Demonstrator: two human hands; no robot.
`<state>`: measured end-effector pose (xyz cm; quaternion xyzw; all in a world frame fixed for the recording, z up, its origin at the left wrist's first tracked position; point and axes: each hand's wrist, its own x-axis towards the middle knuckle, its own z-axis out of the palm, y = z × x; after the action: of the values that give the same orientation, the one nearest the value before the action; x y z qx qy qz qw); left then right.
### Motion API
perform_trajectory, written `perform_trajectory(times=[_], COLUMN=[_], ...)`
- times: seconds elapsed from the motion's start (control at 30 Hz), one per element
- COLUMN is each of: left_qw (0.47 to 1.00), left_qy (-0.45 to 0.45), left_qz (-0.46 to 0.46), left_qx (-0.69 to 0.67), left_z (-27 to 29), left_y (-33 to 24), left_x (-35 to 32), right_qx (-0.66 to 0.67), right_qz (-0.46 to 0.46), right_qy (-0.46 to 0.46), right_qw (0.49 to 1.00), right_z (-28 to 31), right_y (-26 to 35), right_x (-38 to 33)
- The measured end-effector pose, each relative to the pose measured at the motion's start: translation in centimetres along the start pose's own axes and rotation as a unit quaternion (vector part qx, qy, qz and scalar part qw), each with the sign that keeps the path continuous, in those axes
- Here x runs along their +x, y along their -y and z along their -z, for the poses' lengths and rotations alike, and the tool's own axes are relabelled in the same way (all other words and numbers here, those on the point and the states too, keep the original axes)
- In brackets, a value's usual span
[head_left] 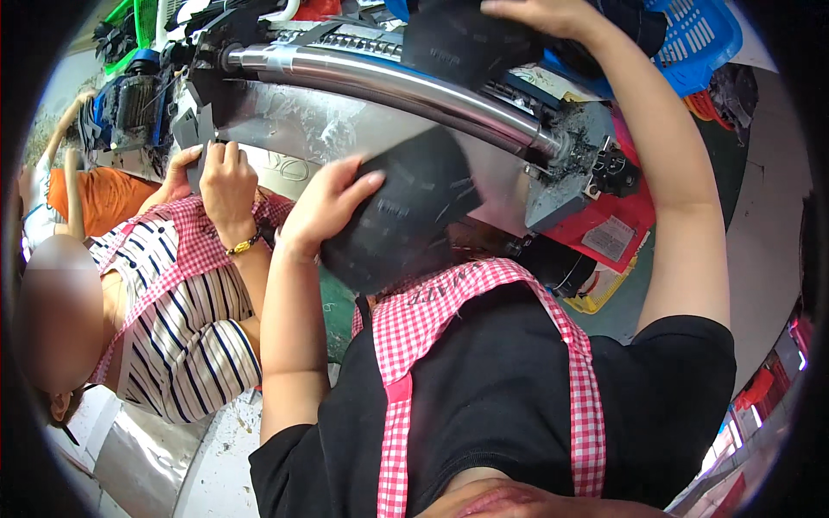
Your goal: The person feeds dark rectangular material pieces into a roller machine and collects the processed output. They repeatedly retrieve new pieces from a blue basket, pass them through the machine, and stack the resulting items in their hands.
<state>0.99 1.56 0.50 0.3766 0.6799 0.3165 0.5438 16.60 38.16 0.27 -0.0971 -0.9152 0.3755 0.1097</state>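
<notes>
My left hand [332,207] is closed on the left edge of a black flexible sheet piece [410,203], thumb lying on its face. The piece is broad with rounded edges, carries small grey marks and is slightly smeared by motion. It hangs before my apron, on the near side of a shiny metal roller [389,78]. Past the roller my right hand [548,13] grips the upper right of a second black sheet piece [466,43], which partly covers the machine's far side. The fingers at that edge are partly cut off by the frame's top.
On my left a co-worker in a checked apron [186,229] holds grey strips [197,142] at the roller machine's left end. A blue plastic basket [704,34] stands at the far right. Red cloth [617,216] hangs below the machine's right end bracket [566,177]. Another person is farther left.
</notes>
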Motion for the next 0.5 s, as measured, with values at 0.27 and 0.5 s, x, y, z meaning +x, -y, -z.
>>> perform_trajectory(times=[0.27, 0.5], left_qw=[0.991, 0.997], left_qy=[0.032, -0.009], left_qz=[0.070, 0.054], left_qx=[-0.107, 0.055], left_z=[1.2, 0.0], left_y=[-0.1, -1.1], left_x=[-1.4, 4.5], right_qx=[-0.012, 0.127], right_qz=[0.041, -0.012], right_qy=[0.153, 0.010], right_qw=[0.987, 0.992], right_z=[-4.3, 1.3], right_y=[-1.9, 1.4], right_x=[-0.8, 0.7])
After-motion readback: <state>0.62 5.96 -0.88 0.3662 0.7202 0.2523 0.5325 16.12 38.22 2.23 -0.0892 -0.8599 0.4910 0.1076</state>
